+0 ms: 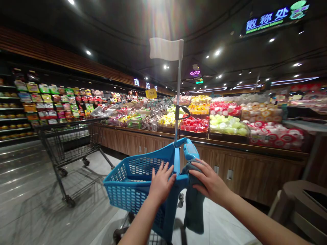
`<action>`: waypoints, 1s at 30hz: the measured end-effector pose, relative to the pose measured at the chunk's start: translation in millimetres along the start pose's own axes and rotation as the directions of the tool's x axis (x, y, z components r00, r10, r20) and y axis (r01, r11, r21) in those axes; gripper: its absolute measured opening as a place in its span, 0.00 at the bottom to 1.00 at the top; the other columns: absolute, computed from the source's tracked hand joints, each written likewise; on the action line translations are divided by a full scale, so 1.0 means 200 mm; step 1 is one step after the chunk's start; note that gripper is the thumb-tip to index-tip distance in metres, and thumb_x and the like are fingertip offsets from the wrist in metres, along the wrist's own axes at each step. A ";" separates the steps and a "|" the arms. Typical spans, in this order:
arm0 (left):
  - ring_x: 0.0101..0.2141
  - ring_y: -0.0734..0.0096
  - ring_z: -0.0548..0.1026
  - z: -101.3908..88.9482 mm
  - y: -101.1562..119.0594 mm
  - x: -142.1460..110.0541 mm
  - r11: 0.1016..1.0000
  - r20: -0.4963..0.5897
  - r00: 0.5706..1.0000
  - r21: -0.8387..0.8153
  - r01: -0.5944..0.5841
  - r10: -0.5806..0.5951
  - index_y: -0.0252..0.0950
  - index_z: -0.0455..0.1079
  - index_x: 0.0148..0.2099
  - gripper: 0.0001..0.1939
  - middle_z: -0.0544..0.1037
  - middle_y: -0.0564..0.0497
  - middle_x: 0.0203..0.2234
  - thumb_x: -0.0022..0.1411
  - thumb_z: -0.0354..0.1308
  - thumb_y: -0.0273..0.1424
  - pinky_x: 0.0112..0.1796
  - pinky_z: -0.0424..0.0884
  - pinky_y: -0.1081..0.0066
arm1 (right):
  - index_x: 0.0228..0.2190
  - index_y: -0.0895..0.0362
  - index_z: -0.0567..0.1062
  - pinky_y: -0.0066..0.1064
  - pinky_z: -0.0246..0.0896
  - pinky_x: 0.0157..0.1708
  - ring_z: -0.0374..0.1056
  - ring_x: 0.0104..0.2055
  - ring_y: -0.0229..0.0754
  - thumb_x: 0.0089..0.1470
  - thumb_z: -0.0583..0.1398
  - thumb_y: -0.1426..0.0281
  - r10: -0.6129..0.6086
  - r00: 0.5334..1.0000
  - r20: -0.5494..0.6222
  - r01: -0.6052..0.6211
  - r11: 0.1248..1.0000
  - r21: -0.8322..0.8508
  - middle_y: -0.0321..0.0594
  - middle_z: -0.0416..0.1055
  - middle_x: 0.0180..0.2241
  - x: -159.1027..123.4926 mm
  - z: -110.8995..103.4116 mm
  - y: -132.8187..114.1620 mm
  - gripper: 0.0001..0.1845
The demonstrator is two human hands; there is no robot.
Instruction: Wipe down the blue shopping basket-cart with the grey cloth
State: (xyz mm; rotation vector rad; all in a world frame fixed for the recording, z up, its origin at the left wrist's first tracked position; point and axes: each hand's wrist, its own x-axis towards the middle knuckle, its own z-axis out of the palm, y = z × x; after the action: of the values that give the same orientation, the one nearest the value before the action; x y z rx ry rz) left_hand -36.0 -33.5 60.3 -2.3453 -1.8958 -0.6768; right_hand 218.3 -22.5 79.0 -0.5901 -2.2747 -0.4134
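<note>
A small blue shopping cart (133,187) with a perforated plastic basket stands in front of me. My left hand (161,182) rests on the basket's near rim beside the handle post, its fingers spread and stretched out. With my right hand (208,178) I press a dark grey-green cloth (194,207) against the cart's blue handle (191,149). The cloth's lower part hangs down beside the cart. From the cart rises a grey pole (178,85) with a white flag (166,49) at its top.
Left stands a dark metal shopping cart (68,143). Behind is a wood-fronted counter (212,156) piled with wrapped goods in bins. Packaged snacks hang on a wall rack (48,102) at far left. A brown rounded bin-like object (301,197) stands at right.
</note>
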 end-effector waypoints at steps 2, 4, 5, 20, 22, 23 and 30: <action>0.67 0.57 0.47 -0.01 -0.01 0.00 1.000 0.006 1.000 0.009 -0.005 0.005 0.51 0.56 0.66 0.28 0.54 0.54 0.67 0.70 0.32 0.50 0.62 0.43 0.40 | 0.54 0.52 0.69 0.55 0.58 0.59 0.51 0.65 0.55 0.60 0.57 0.68 -0.037 0.998 -0.052 0.036 0.999 -0.021 0.48 0.64 0.58 0.00 0.02 0.01 0.20; 0.67 0.56 0.47 -0.02 0.00 0.01 1.000 0.023 1.000 0.012 0.013 -0.014 0.49 0.56 0.66 0.28 0.53 0.53 0.67 0.71 0.32 0.48 0.62 0.42 0.40 | 0.53 0.52 0.70 0.54 0.59 0.59 0.53 0.65 0.53 0.62 0.53 0.71 -0.043 0.994 -0.101 0.041 0.999 -0.020 0.47 0.66 0.57 0.00 0.04 0.00 0.18; 0.67 0.55 0.46 -0.03 0.01 0.01 0.999 0.037 0.999 0.012 0.038 -0.038 0.48 0.55 0.67 0.28 0.52 0.52 0.67 0.71 0.33 0.48 0.61 0.42 0.39 | 0.53 0.52 0.70 0.54 0.59 0.59 0.54 0.64 0.52 0.63 0.52 0.72 -0.038 0.992 -0.117 0.037 0.999 -0.019 0.46 0.67 0.56 0.00 0.04 -0.01 0.18; 0.68 0.58 0.40 -0.14 0.16 -0.02 0.996 0.021 0.996 0.016 0.083 -0.083 0.47 0.47 0.70 0.27 0.42 0.48 0.69 0.70 0.38 0.39 0.61 0.40 0.40 | 0.51 0.56 0.71 0.40 0.63 0.57 0.61 0.60 0.45 0.63 0.52 0.74 -0.202 0.979 0.007 0.197 0.964 0.177 0.48 0.69 0.53 0.13 -0.02 0.15 0.16; 0.68 0.58 0.40 -0.15 0.18 -0.02 0.998 0.041 0.997 0.006 0.068 -0.068 0.49 0.49 0.69 0.26 0.43 0.49 0.69 0.71 0.38 0.40 0.61 0.40 0.40 | 0.50 0.56 0.72 0.38 0.66 0.53 0.66 0.56 0.45 0.63 0.51 0.73 -0.100 0.995 0.026 0.095 0.982 0.165 0.48 0.70 0.53 0.16 -0.01 0.26 0.17; 0.68 0.58 0.40 -0.15 0.18 -0.01 0.998 0.040 0.997 0.004 0.064 -0.064 0.50 0.49 0.69 0.26 0.43 0.49 0.69 0.71 0.38 0.40 0.61 0.40 0.40 | 0.50 0.55 0.73 0.38 0.66 0.52 0.67 0.54 0.45 0.63 0.51 0.72 -0.069 0.997 0.037 0.063 0.987 0.145 0.48 0.70 0.52 0.18 0.00 0.31 0.17; 0.68 0.57 0.42 -0.11 0.15 -0.04 1.000 -0.015 0.999 0.000 0.030 -0.030 0.50 0.50 0.68 0.26 0.47 0.51 0.68 0.71 0.36 0.42 0.62 0.40 0.39 | 0.48 0.51 0.75 0.43 0.59 0.57 0.64 0.57 0.47 0.61 0.51 0.71 0.084 0.996 -0.033 -0.079 0.989 0.128 0.43 0.70 0.53 0.43 0.06 0.55 0.18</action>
State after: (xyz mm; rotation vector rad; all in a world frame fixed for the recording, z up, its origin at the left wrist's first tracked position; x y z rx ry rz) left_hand -16.3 -54.1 84.3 -2.3094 -1.9284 -0.6953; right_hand 215.9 100.3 145.7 -0.6026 -2.2127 -0.2368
